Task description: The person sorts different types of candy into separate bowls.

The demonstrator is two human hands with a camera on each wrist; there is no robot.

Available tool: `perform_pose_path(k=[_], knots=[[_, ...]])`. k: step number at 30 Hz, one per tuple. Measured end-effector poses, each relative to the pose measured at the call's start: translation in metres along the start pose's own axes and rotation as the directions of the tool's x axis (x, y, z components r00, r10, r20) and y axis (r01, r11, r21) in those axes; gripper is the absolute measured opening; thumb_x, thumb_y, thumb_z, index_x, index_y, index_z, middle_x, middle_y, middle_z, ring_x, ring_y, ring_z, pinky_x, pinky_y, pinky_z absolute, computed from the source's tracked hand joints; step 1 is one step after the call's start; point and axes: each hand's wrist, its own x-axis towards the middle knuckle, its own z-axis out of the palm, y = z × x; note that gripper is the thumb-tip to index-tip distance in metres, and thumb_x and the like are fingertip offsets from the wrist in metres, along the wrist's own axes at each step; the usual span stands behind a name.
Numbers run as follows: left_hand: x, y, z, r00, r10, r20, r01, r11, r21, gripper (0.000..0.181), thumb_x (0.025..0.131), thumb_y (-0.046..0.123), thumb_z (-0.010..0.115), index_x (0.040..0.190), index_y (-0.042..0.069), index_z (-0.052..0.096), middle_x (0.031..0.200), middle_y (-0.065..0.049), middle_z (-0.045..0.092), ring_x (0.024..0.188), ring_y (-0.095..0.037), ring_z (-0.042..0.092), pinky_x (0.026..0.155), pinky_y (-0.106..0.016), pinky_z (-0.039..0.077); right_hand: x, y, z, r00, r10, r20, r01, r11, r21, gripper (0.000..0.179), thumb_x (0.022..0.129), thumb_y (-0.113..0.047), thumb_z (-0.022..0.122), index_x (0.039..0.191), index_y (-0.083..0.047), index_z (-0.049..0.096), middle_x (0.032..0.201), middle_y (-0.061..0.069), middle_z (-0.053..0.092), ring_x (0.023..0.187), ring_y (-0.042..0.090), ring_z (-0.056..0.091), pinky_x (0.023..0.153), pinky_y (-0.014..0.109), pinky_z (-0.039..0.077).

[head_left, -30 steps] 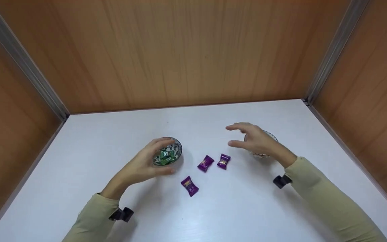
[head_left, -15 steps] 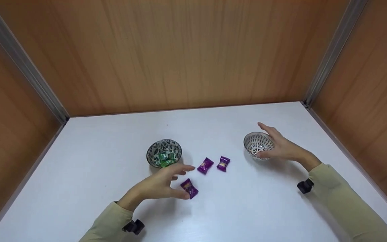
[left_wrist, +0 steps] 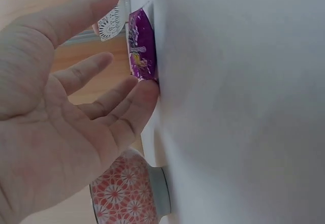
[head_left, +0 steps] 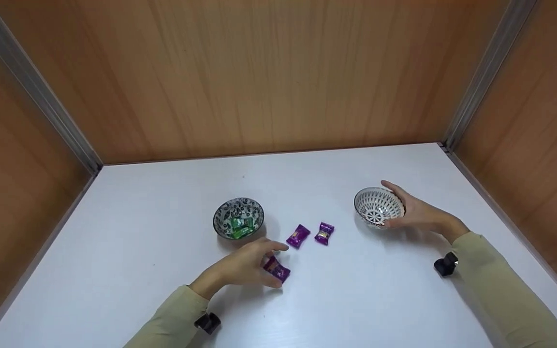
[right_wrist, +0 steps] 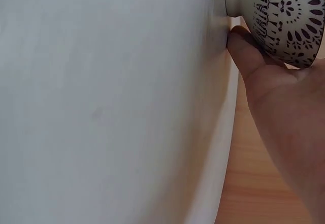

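My left hand (head_left: 247,265) is low over the table around a purple wrapped candy (head_left: 277,269). In the left wrist view a fingertip touches one end of this candy (left_wrist: 142,46), while the thumb stands apart from it. My right hand (head_left: 418,213) holds the right side of a white bowl with a dark pattern (head_left: 377,205), thumb on the near side and index finger behind the rim. The right wrist view shows the curled hand (right_wrist: 284,92) against the bowl's outer wall (right_wrist: 284,21). Some of its fingers are hidden.
Two more purple candies, one left (head_left: 298,236) and one right (head_left: 324,233), lie between the bowls. A dark-patterned bowl (head_left: 224,221) with green wrapped candies (head_left: 241,227) stands beyond my left hand; its outside (left_wrist: 124,193) is red. Wooden panels (head_left: 278,77) enclose the white table (head_left: 162,193).
My left hand has left the candy bowl and come nearer and right, to the closest purple candy. My right hand has moved right, from above the white bowl to its right side.
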Motion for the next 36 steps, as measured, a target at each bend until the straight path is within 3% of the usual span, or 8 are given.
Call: perform_pose_path(k=[4, 10, 21, 29, 36], knots=[[0.004, -0.003, 0.004, 1.000, 0.006, 0.002, -0.006, 0.999, 0.041, 0.063, 0.077, 0.015, 0.089, 0.133, 0.005, 0.062, 0.117, -0.008, 0.065, 0.108, -0.022, 0.060, 0.098, -0.037, 0.050, -0.003, 0.003, 0.001, 1.000, 0.017, 0.025, -0.018, 1.000, 0.024, 0.114, 0.078, -0.023, 0.088, 0.163, -0.020, 0.012, 0.161, 0.015, 0.027, 0.146, 0.038, 0.025, 0.115, 0.065, 0.016], [0.007, -0.005, 0.006, 0.999, 0.030, 0.014, -0.031, 0.999, 0.040, 0.036, 0.078, 0.005, 0.084, 0.112, 0.005, 0.074, 0.098, 0.002, 0.072, 0.087, -0.012, 0.062, 0.081, -0.028, 0.053, -0.005, -0.002, -0.002, 0.996, 0.075, 0.052, -0.074, 0.997, -0.024, 0.114, 0.079, -0.030, 0.088, 0.164, -0.025, 0.011, 0.163, 0.014, 0.023, 0.148, 0.041, 0.020, 0.115, 0.071, 0.013], [0.005, -0.002, 0.003, 1.000, 0.017, 0.017, -0.018, 0.998, 0.064, 0.032, 0.076, 0.006, 0.084, 0.107, 0.003, 0.075, 0.097, 0.001, 0.071, 0.088, -0.010, 0.060, 0.081, -0.026, 0.053, -0.005, -0.005, -0.001, 0.989, 0.128, 0.079, -0.128, 0.992, -0.007, 0.112, 0.081, -0.034, 0.086, 0.163, -0.035, 0.009, 0.163, 0.012, 0.021, 0.147, 0.039, 0.020, 0.115, 0.069, 0.015], [0.008, 0.002, 0.003, 0.999, -0.036, 0.022, 0.036, 0.999, -0.021, 0.029, 0.075, 0.012, 0.090, 0.099, 0.007, 0.075, 0.088, 0.002, 0.069, 0.078, -0.010, 0.061, 0.071, -0.025, 0.054, -0.005, -0.004, -0.001, 0.988, 0.125, 0.094, -0.130, 0.990, 0.045, 0.112, 0.082, -0.030, 0.086, 0.163, -0.034, 0.009, 0.162, 0.013, 0.021, 0.145, 0.037, 0.021, 0.115, 0.065, 0.016], [0.016, 0.002, -0.003, 0.999, -0.041, 0.008, 0.041, 0.993, -0.114, 0.025, 0.080, 0.014, 0.088, 0.099, 0.007, 0.074, 0.087, 0.003, 0.069, 0.074, -0.013, 0.064, 0.064, -0.026, 0.057, -0.005, -0.005, -0.002, 0.989, 0.123, 0.084, -0.126, 0.991, 0.034, 0.111, 0.082, -0.030, 0.086, 0.163, -0.032, 0.010, 0.161, 0.013, 0.024, 0.144, 0.037, 0.023, 0.115, 0.064, 0.016]])
